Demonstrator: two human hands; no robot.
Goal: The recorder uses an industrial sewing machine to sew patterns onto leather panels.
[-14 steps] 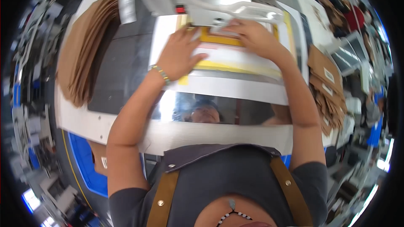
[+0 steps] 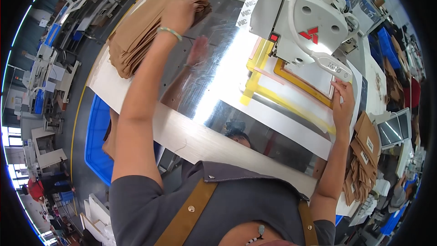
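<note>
The left hand (image 2: 180, 11) lay palm-down on the top of a stack of tan fabric pieces (image 2: 141, 32), its fingers curled over the upper edge of the pile and pressing on the topmost piece; whether they had pinched a single piece could not be told. A beaded bracelet (image 2: 170, 31) sat at that wrist. The stack rested at the far left of the work table (image 2: 200, 141), fanned out and partly overhanging a shiny metal plate (image 2: 218, 77) that mirrored the arm.

The right hand (image 2: 342, 105) was well apart, at the right side of the table. Its fingers were stretched out and loose, gripping nothing, with the fingertips touching the edge of the white template sheet (image 2: 300, 89) framed with yellow tape, just below the white sewing machine head (image 2: 314, 18). Beside that forearm, more tan pieces with small white labels (image 2: 364, 155) were heaped off the table's right edge. A blue bin (image 2: 98, 146) stood under the table on the left.
</note>
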